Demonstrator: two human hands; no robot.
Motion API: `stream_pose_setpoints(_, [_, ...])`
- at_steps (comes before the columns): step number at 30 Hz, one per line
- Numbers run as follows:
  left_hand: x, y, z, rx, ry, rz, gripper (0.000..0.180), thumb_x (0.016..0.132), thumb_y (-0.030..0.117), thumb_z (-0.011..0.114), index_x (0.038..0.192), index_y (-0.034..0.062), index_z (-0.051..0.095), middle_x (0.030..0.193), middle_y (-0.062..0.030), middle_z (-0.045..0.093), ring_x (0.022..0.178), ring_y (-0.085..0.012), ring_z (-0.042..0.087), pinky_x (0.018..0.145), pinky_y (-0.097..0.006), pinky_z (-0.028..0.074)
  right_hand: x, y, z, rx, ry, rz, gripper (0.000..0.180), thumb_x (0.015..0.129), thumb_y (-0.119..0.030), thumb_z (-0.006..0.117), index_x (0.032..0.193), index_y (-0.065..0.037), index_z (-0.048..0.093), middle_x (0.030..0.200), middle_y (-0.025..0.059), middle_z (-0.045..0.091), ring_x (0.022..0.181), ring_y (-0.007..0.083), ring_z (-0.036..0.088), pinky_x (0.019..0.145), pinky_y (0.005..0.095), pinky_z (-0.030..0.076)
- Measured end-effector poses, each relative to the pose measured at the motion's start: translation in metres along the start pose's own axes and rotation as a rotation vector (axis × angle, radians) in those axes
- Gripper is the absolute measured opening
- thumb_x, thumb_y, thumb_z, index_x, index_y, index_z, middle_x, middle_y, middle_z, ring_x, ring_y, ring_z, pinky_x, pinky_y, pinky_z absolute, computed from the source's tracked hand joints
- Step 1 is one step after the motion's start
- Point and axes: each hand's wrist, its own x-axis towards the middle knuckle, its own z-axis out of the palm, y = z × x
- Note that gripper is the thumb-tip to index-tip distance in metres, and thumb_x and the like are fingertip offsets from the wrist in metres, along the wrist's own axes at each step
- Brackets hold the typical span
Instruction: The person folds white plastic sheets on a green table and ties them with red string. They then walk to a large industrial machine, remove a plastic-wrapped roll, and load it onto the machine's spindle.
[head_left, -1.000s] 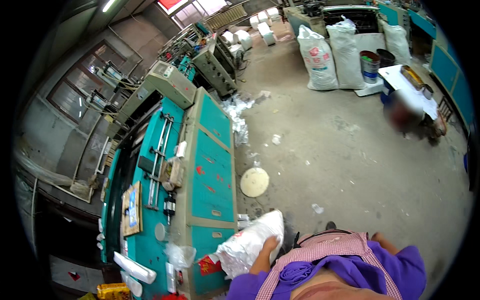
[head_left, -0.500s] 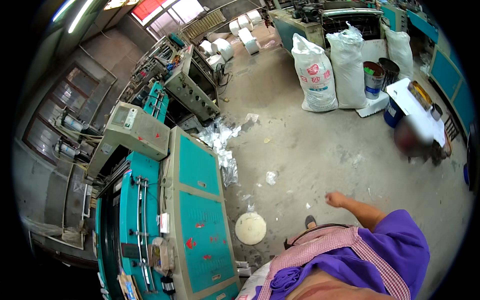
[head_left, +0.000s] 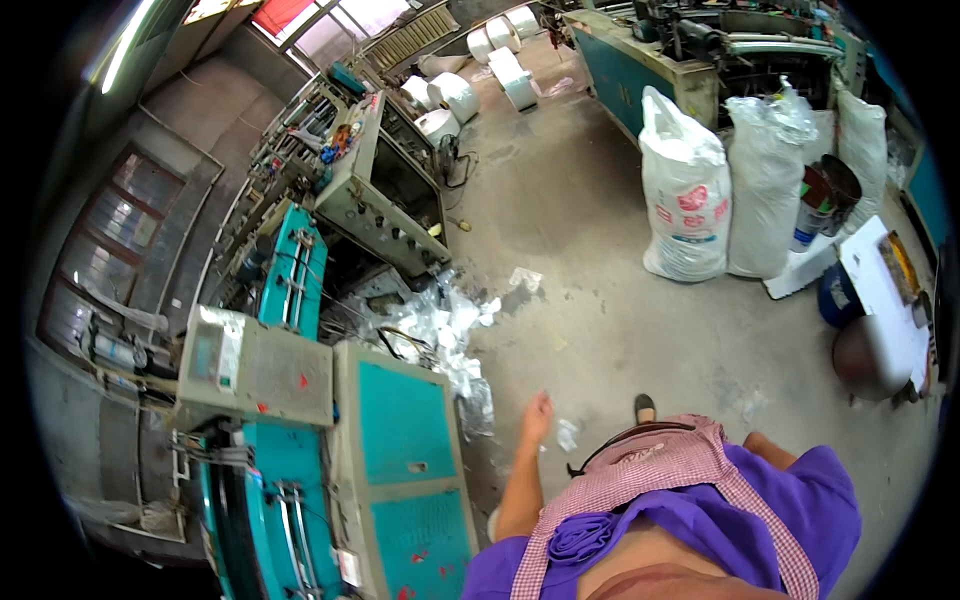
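Our left hand [head_left: 537, 410] hangs loose and empty beside the teal machine cabinet [head_left: 400, 440]. Our right hand is out of view. Nearest, at one o'clock, a plastic scrap [head_left: 567, 434] lies; the clear film heap [head_left: 450, 330] sits farther, at eleven o'clock.

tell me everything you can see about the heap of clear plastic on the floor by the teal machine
The heap of clear plastic is a loose, crumpled pile of thin, shiny film scraps, silvery where they catch the light. It lies on the grey concrete floor, running from the grey control cabinet down along the corner of the teal machine. A few stray bits lie apart from it. The left hand hangs open just beside its lower end, apparently not touching it.
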Motion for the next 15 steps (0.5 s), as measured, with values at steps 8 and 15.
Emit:
stream_pose_setpoints(8, [-0.114,-0.222,0.041,0.494,-0.220,-0.255,0.031,0.076,0.028,0.054,0.090,0.0025,0.064,0.090,-0.0223,0.062,0.086,-0.0382,0.058,0.075,-0.044,0.046,0.164,-0.277,-0.347,0.188,0.526,-0.642,0.026,0.072,-0.015,0.051,0.091,-0.001,0.061,0.085,0.0211,0.062,0.082,0.0366,0.059,0.074,0.0434,0.047])
stream_pose_setpoints(15, [0.095,-0.151,-0.006,0.238,-0.223,-0.776,0.030,0.078,0.026,0.052,0.092,0.0025,0.062,0.087,-0.0224,0.061,0.086,-0.0388,0.057,0.075,-0.046,0.045,0.222,-0.437,-0.493,0.276,0.405,-0.739,0.029,0.074,-0.018,0.051,0.096,-0.003,0.062,0.085,0.0212,0.062,0.079,0.0364,0.060,0.072,0.0416,0.048])
